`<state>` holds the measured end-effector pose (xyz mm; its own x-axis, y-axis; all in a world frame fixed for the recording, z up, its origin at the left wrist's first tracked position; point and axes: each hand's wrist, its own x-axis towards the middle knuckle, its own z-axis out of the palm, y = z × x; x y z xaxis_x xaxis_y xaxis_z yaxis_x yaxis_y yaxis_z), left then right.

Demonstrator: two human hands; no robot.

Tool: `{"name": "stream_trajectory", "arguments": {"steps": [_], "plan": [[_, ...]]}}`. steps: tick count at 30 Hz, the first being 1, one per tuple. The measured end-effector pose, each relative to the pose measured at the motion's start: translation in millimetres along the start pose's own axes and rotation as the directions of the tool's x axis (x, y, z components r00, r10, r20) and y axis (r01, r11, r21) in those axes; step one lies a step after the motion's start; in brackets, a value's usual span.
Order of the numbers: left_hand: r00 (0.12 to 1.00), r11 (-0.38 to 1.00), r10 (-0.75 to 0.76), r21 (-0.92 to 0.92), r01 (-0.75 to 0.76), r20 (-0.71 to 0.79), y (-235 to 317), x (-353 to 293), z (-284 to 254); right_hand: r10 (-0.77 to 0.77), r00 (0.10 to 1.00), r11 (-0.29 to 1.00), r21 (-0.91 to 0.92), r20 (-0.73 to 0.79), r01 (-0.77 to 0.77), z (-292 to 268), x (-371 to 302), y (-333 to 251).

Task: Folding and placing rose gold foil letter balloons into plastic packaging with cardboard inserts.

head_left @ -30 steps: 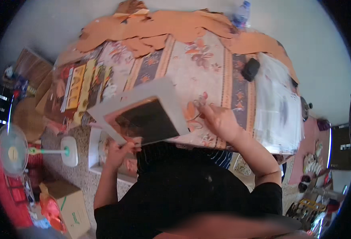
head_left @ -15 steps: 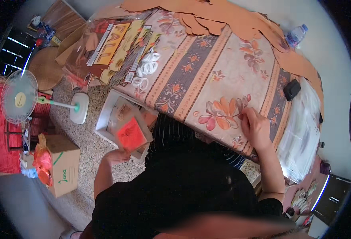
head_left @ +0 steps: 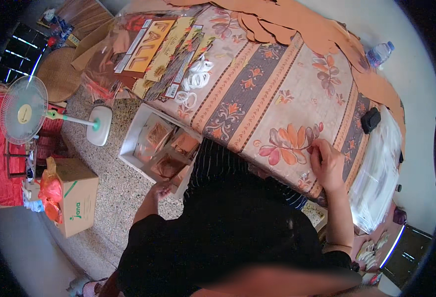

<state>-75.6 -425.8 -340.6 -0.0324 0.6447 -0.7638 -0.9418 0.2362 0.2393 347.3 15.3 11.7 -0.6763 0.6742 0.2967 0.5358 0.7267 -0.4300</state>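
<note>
My left hand (head_left: 162, 190) is beside the near edge of a white box (head_left: 130, 162) on the floor, left of the table. Its fingers are loosely bent and apart, with nothing seen in them. Inside the box lie several clear-wrapped packets (head_left: 168, 165) with brownish contents. My right hand (head_left: 327, 162) rests on the flowered tablecloth (head_left: 290, 89) close to the table's near edge. Its fingers are curled in together, and whatever they may hold is hidden.
Stacked printed card signs (head_left: 153, 54) and white string bundles (head_left: 197, 74) lie at the table's left. Orange-brown sheets (head_left: 322, 29) line the far edge. Clear plastic bags (head_left: 376, 173) and a black object (head_left: 371, 120) are on the right. A fan (head_left: 25, 111) and cardboard box (head_left: 82, 198) stand left.
A bright red packet beside my left hand above the box is gone from there; wrapped packets now show in the box. My left hand has shifted slightly right. My right hand stays at the tablecloth.
</note>
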Motion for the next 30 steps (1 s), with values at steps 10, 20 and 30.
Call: {"name": "stream_trajectory", "arguments": {"steps": [10, 20, 30], "plan": [[0.925, 0.900, -0.123, 0.351, 0.256, -0.359, -27.1, 70.2, 35.5, 0.000, 1.000, 1.000, 0.005, -0.012, 0.000, -1.6, -0.4, 0.3], [0.961, -0.595, -0.029, 0.768, -0.238, 0.275, 65.3, -5.2, 289.5, -0.053, 0.999, 0.998, -0.024, -0.003, 0.053, -5.4, -2.9, 2.8], [0.562, -0.543, 0.098, 0.517, -0.662, 0.822, 103.5, -34.9, 572.5, -0.110, 0.993, 0.994, -0.029, -0.049, 0.108, -2.1, 4.1, -0.1]]}}
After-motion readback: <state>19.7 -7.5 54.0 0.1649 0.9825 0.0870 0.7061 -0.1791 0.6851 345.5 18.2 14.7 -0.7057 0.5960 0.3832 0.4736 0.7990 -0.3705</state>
